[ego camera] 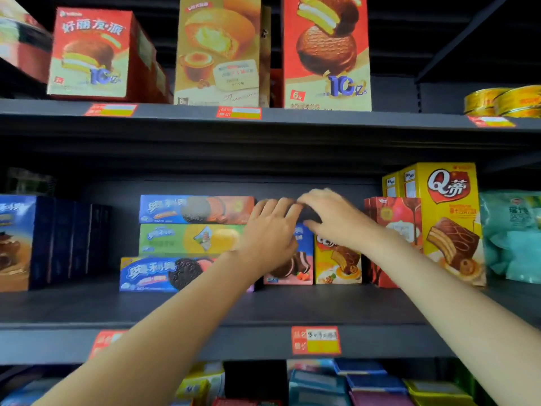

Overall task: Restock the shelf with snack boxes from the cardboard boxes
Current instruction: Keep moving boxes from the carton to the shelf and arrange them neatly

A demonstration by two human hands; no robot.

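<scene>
1. Blue and pink card shows on the snack box [295, 265], which stands on end on the middle shelf [322, 306], its long axis vertical and its printed face turned out toward the aisle.
2. Its front carries a dark sandwich biscuit with pink filling and a strawberry at the foot; the upper part is hidden by the hands.
3. It sits between a stack of three flat biscuit boxes [190, 241], lying lengthwise, and a yellow box [338, 263] just beside it.
4. A person's left hand [270, 230] reaches to the box's upper part, fingers spread and lightly bent across it; whether it grips cannot be told.
5. The right hand [330, 216] hangs above the box's top with fingers curved downward, thumb below; the frame is too blurred to tell if it pinches anything.
</scene>
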